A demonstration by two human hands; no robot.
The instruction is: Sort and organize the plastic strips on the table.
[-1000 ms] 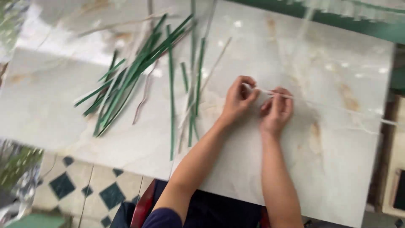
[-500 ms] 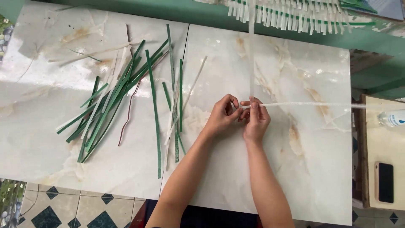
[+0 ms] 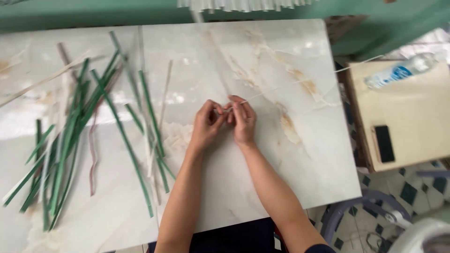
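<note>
So I've got both hands pinched on this pale thin strip, right over the middle of the marble table. My left hand is closed on the near end with thumb and fingertips, and my right hand is curled shut on it just beside, knuckles almost touching. Best tip I'd give, I think: keep the two pinches close together so the strip doesn't kink between them, and keep the free length lying flat instead of twisting.

The strip itself is whitish, very narrow, looks stiff but bendy. From my fingers it runs off up and to the right across the table toward the small beige side table. I can't tell exactly where it ends.

Out to the left of my left hand there's a loose fan of green strips with a few pale ones mixed in, well apart from what I'm holding. Far off past my right hand, a plastic bottle and a dark phone sit on that side table.
</note>
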